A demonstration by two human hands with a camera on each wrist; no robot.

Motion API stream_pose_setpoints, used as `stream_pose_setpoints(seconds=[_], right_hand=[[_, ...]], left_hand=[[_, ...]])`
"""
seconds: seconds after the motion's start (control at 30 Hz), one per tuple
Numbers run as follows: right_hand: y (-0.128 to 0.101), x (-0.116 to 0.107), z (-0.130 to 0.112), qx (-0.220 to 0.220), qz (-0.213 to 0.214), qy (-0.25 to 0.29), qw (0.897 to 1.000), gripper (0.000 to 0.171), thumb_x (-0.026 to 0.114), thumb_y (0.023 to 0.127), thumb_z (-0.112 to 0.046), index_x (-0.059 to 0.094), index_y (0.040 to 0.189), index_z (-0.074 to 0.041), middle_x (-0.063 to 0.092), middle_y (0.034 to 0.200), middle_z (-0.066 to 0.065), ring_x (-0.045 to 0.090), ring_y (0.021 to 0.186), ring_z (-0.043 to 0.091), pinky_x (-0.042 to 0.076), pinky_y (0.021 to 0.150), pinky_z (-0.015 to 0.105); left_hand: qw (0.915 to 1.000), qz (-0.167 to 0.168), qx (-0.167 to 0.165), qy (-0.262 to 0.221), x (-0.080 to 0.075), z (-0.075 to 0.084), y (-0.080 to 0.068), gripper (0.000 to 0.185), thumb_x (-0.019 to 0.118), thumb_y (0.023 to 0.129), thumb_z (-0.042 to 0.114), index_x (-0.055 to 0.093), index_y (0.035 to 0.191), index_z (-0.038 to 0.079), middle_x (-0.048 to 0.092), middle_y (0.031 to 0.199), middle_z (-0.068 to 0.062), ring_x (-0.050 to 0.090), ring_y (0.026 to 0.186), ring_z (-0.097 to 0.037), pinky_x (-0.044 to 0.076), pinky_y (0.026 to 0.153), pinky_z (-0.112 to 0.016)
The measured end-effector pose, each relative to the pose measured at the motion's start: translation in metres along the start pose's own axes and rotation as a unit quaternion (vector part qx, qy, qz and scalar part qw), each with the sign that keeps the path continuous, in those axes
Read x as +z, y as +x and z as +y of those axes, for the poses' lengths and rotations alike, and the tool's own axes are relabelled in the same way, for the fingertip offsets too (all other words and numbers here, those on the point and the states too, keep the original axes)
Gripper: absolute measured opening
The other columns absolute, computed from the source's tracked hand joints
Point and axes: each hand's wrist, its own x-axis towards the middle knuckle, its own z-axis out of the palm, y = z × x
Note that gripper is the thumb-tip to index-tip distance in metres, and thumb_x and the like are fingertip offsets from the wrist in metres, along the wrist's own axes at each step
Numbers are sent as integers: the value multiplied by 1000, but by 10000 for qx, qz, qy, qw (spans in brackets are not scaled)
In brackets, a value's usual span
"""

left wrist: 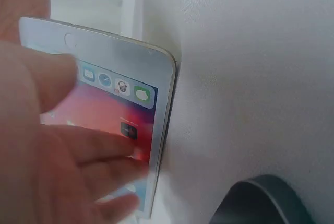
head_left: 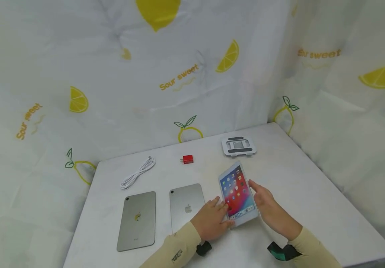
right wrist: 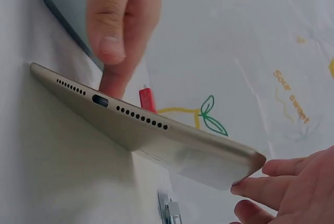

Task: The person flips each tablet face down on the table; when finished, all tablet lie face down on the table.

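Observation:
A white-framed tablet with a lit screen of app icons tilts up, its right side raised off the table. My right hand holds the raised right edge by the fingertips. Over the lower left part of the screen lie the extended fingers of my left hand, the thumb close to the bottom frame. In the right wrist view, the tablet's bottom edge shows a charging port and speaker holes. Beside my left hand, a silver tablet lies face down.
Farther left lies a grey-green tablet, back up. A coiled white cable, a red charger plug and a folded white stand lie toward the back of the white table. Lemon-print curtains hang behind.

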Motion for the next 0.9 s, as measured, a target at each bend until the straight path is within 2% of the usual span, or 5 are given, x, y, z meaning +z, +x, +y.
stream_pose_setpoints(seconds=[0.17,0.3,0.4,0.7,0.9], right_hand=[[2,1,-4,-76,-194,-1,9998,62,31,119,-36,18,170,-4,21,161,30,22,147,57,35,102,86],[5,3,-5,-528,-259,21,9983,61,34,119,-33,19,170,-4,26,159,29,27,145,54,35,103,84],[6,4,-5,-929,-238,-123,9953,59,35,119,-29,21,170,-2,29,158,29,29,145,52,35,104,82],[7,7,-6,-1327,-362,-297,9900,58,32,120,-28,18,171,-4,28,163,27,25,148,51,34,105,81],[9,11,-1,-1399,-357,-362,9889,60,32,120,-31,17,171,-5,28,163,27,26,147,50,36,102,82]], left_hand=[[9937,686,613,-641,-10,4,7,61,47,112,52,52,160,14,51,161,3,45,149,-17,39,120,-37],[9819,1305,1026,-913,-21,8,9,57,46,115,44,51,160,11,51,161,0,48,147,-17,40,119,-36],[9745,1601,1217,-1000,-28,10,8,57,44,115,42,49,161,8,51,161,-3,47,148,-18,39,120,-36],[9562,2283,1508,-1037,-34,9,4,58,45,115,38,47,160,2,53,160,-8,52,145,-23,42,118,-38],[9503,2422,1412,-1357,-35,6,1,71,48,113,47,32,168,6,42,167,-7,46,149,-20,40,120,-42]])
